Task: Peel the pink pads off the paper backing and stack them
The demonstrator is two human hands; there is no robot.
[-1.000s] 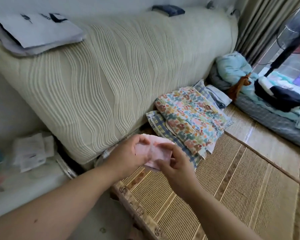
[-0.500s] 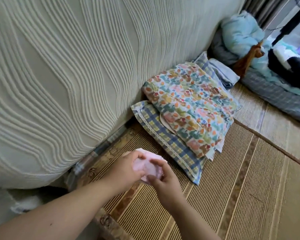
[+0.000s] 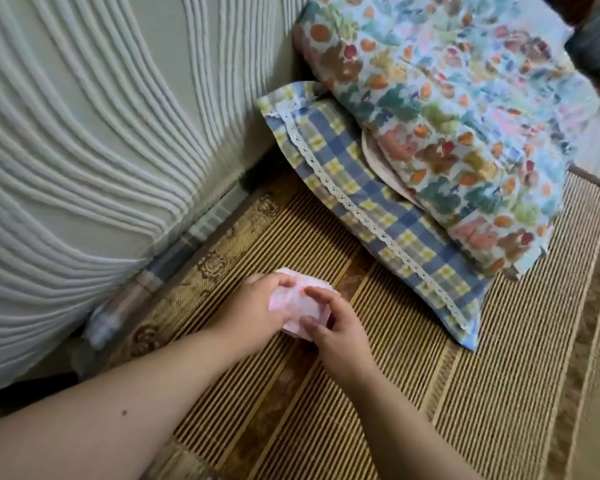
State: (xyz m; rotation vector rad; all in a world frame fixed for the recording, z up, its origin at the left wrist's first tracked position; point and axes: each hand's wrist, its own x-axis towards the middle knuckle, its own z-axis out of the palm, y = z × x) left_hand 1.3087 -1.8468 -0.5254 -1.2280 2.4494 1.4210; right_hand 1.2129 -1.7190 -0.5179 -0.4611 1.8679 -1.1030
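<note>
A small bundle of pink pads point(image 3: 297, 302) is held between both my hands, low over the woven straw mat point(image 3: 413, 393). My left hand point(image 3: 257, 306) grips its left side with the thumb on top. My right hand point(image 3: 336, 323) pinches its right edge with thumb and forefinger. My fingers hide most of the bundle, so I cannot tell pads from paper backing.
A cream ribbed mattress cover point(image 3: 94, 133) rises along the left. Two stacked pillows lie on the mat at the upper right, a floral one point(image 3: 447, 109) on a blue-and-yellow checked one point(image 3: 371, 216). The mat stretches bare in front and to the right.
My view has tilted down and closer to the floor. Both hands have lowered the pink pads toward the mat, still gripping them the same way.
</note>
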